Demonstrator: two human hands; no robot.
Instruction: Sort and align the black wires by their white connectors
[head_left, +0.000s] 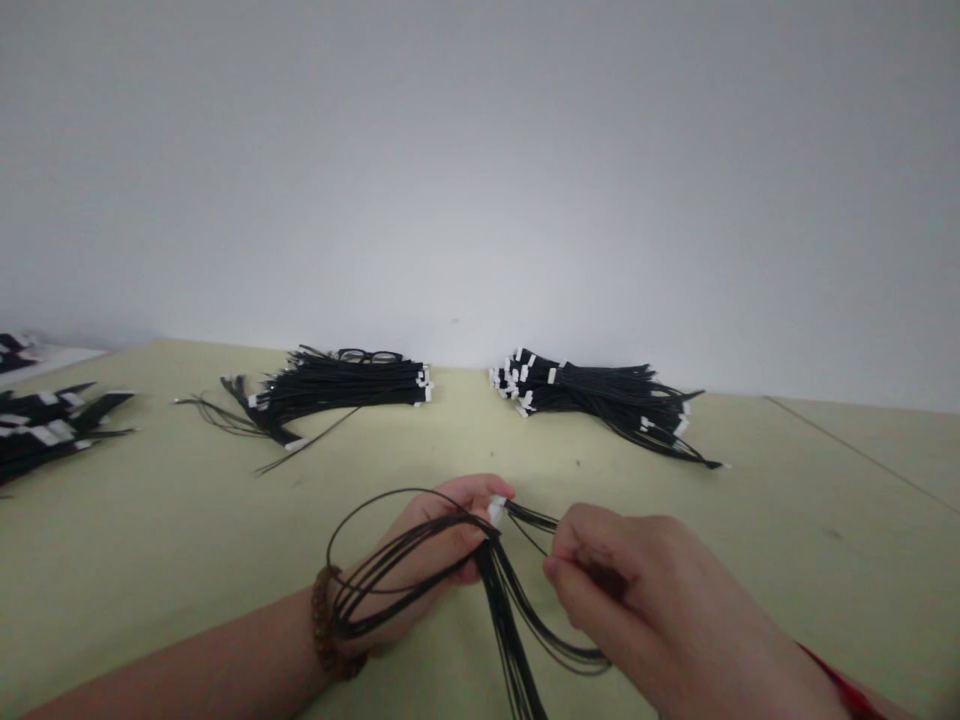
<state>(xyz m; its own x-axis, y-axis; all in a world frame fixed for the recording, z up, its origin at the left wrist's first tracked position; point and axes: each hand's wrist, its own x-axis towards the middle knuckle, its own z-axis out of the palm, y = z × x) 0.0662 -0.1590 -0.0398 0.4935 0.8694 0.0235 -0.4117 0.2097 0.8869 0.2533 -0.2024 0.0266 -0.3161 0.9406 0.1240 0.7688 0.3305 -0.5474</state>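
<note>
Near the front of the table my left hand (442, 545) is closed on a white connector (497, 511) of a black wire harness (504, 610). Some of its thin wires loop back over my left wrist, and others hang down toward the bottom edge. To the right, my right hand (637, 590) pinches the black wires that come out of the connector, a short way from it. One thin wire runs apart from the others to my right fingertips. The fingertips partly hide the wires they grip.
On the pale yellow table (420, 440) lie a bundle of black wire harnesses (352, 385) at centre left, another bundle (592, 385) at centre right and more harnesses (52, 430) at far left. Eyeglasses (369, 355) rest by the centre-left bundle. A pale wall (480, 180) stands behind.
</note>
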